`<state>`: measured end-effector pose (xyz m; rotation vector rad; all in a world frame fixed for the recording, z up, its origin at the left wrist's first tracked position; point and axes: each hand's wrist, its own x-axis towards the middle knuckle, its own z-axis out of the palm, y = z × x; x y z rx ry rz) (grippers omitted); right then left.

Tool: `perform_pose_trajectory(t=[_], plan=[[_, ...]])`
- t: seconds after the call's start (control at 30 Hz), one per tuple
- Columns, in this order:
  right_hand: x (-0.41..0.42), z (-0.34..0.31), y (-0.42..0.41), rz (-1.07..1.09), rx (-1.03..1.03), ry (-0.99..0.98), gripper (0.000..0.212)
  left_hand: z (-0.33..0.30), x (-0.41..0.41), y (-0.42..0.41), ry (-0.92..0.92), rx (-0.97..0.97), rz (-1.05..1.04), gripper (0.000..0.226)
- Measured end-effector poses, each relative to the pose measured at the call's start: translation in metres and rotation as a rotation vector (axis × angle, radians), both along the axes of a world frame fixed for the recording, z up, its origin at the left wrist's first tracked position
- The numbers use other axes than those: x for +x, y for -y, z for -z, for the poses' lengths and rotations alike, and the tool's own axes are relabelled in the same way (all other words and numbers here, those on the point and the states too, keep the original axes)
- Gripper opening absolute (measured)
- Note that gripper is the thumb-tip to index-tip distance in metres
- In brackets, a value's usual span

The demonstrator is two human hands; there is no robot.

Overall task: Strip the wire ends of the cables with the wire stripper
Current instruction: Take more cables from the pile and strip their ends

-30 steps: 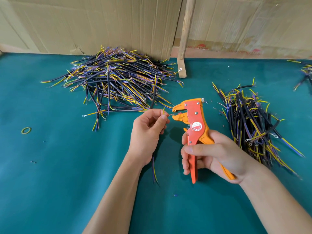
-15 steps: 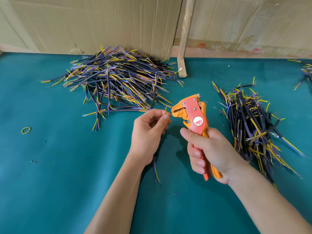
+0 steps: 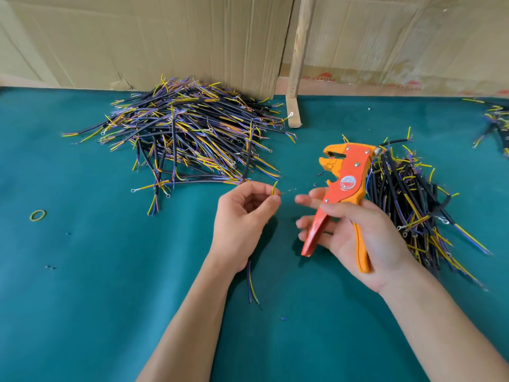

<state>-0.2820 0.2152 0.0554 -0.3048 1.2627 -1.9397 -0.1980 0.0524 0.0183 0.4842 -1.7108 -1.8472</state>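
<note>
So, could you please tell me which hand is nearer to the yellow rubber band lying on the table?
Left. The left hand pinches a cable mid-table, with bare cloth between it and the rubber band. The right hand, holding the wire stripper, is farther off.

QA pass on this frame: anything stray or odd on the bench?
Minor only: a loose rubber band lies alone at far left, and small insulation scraps dot the green mat. Nothing looks damaged.

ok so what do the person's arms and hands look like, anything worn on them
Both forearms are bare as far as the frame shows: no sleeves, gloves, watch or bracelet. The left hand and right hand carry no visible rings. Fingernails look short and unpainted.
</note>
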Motion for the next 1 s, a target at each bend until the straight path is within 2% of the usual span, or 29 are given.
perform_pose_trajectory(t=[0.23,0.67,0.83,1.0], plan=[[0.0005,-0.0003,0.0015,0.017,-0.078,-0.038,0.033,-0.0011,0.0013,-0.0032,0.083,-0.156,0.064,0.010],[0.0067,-0.0001,0.0054,-0.008,-0.051,-0.057,0.023,-0.0003,0.0012,-0.0046,0.082,-0.143,0.019,0.013],[0.0078,0.0011,0.0057,-0.032,-0.058,-0.102,0.025,0.0002,0.0010,-0.0041,0.047,-0.089,-0.002,0.005],[-0.0004,-0.0035,-0.0027,-0.060,-0.018,-0.082,0.034,-0.0045,0.0035,0.0013,-0.127,0.160,0.003,0.020]])
